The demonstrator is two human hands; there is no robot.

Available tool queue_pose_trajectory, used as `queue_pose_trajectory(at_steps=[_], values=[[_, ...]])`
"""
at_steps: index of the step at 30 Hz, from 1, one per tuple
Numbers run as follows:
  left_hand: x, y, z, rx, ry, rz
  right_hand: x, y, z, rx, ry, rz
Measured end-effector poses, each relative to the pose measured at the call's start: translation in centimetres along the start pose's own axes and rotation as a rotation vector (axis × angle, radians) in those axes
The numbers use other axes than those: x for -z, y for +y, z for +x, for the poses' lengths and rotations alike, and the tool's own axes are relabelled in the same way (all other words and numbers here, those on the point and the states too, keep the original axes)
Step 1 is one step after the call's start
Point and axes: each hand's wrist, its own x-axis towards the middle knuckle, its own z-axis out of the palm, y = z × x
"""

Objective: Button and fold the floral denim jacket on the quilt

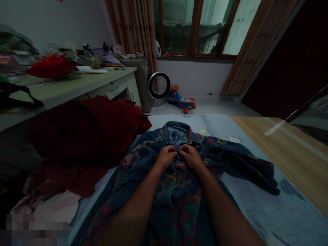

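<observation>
A dark blue denim shirt [184,198] with a colourful floral print lies front side up, its collar at the far end and one sleeve stretched out to the right. Just below the collar, my left hand [166,156] pinches the left front edge of the shirt. Close beside it, my right hand [190,155] pinches the opposite front edge, with a small gap between the two hands. Several small buttons or snaps show down the front opening below my fingers. The fingertips hide the exact spot of cloth they grip.
The shirt rests on a pale blue blanket [246,194], with a bare wooden board [294,143] to its right. Dark red cloth [102,126] is heaped at the left. Beyond stand a cluttered desk [102,83], a washing machine with its round door [159,85] open, and a ride-on toy [180,99].
</observation>
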Motion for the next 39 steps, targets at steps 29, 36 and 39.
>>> queue_pose_trajectory(at_steps=[29, 36, 39], values=[[-0.9, -0.5, -0.1, -0.078, 0.029, 0.114, -0.3, -1.2, -0.3, 0.024, 0.062, -0.053], [-0.9, -0.1, -0.3, -0.059, 0.037, 0.188, -0.6, -1.0, -0.2, 0.052, 0.129, -0.156], [-0.8, -0.2, -0.2, -0.045, 0.044, 0.216, -0.7, -0.7, -0.1, 0.059, 0.142, -0.158]])
